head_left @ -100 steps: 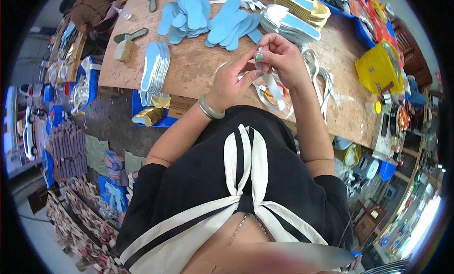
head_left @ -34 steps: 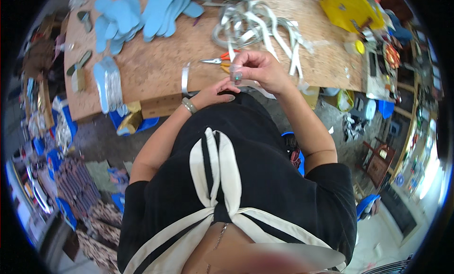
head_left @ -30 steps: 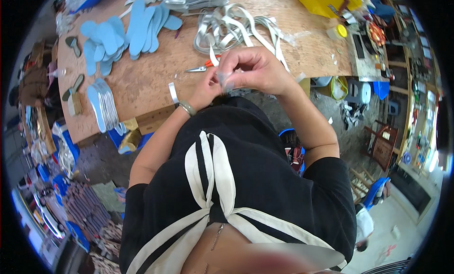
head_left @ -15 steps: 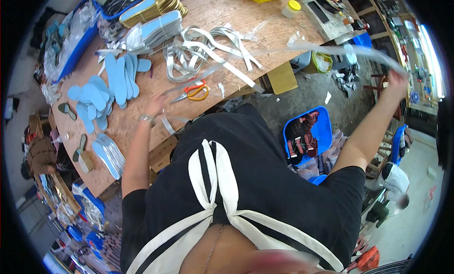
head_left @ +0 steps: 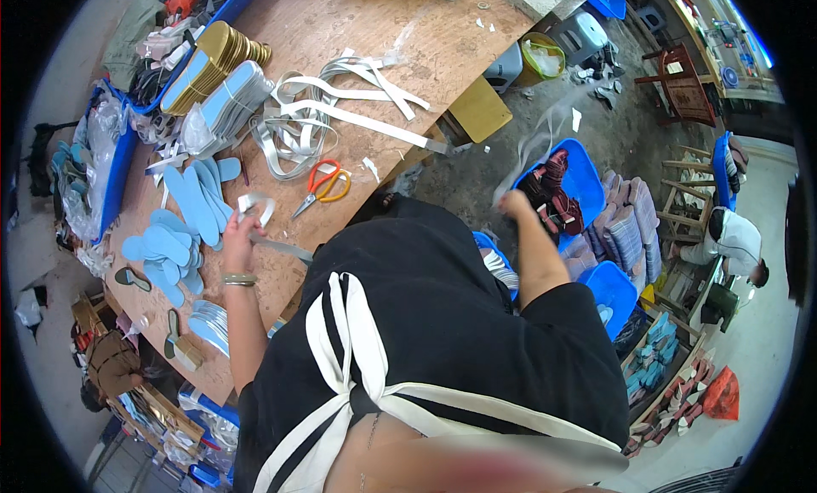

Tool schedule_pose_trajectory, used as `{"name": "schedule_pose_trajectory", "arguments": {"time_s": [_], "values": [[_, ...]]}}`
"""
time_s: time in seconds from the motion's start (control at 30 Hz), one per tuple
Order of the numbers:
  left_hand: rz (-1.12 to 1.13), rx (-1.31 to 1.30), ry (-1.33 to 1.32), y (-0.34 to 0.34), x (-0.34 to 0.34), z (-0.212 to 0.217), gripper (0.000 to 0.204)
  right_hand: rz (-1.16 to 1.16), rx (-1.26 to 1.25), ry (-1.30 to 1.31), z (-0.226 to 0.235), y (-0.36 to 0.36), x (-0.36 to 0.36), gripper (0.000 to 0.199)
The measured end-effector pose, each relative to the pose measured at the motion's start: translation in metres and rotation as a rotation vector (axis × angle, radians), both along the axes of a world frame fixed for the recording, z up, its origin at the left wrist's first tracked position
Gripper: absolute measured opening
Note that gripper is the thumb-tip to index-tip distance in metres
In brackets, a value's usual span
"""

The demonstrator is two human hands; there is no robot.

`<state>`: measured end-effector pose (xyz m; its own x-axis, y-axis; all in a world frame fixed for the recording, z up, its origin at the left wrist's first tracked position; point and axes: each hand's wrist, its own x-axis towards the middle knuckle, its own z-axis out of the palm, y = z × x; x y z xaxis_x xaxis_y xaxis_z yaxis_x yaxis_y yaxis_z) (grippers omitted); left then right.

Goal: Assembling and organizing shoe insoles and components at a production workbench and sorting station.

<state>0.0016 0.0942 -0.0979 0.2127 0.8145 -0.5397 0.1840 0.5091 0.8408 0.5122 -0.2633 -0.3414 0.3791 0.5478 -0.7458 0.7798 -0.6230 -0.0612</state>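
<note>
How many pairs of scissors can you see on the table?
1. The scissors with orange and yellow handles lie on the wooden table, to the right of the left hand, beside the tangled white straps. Others could be hidden under those straps.

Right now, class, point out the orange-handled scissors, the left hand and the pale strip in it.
Orange-handled scissors [head_left: 314, 192]: head view, near the pivot.
Left hand [head_left: 239, 243]: head view, middle of the hand.
Pale strip [head_left: 283, 248]: head view, trailing part right of the hand.
</note>
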Motion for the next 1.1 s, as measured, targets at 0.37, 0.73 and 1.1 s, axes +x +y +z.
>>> {"name": "schedule_pose_trajectory", "arguments": {"time_s": [0.37,0.73,1.1], "values": [[-0.246,0.136,0.143,-0.050,0.083,0.021,0.021,0.328,0.272,-0.005,0.147,0.184,-0.089,0.040],[-0.175,0.329,0.060,-0.106,0.067,0.070,0.035,-0.565,0.643,1.730,0.312,0.315,-0.267,0.025],[1.051,0.536,-0.445,-0.160,-0.002,0.097,0.028,0.698,-0.133,1.550,0.279,0.283,-0.351,0.015]]}}
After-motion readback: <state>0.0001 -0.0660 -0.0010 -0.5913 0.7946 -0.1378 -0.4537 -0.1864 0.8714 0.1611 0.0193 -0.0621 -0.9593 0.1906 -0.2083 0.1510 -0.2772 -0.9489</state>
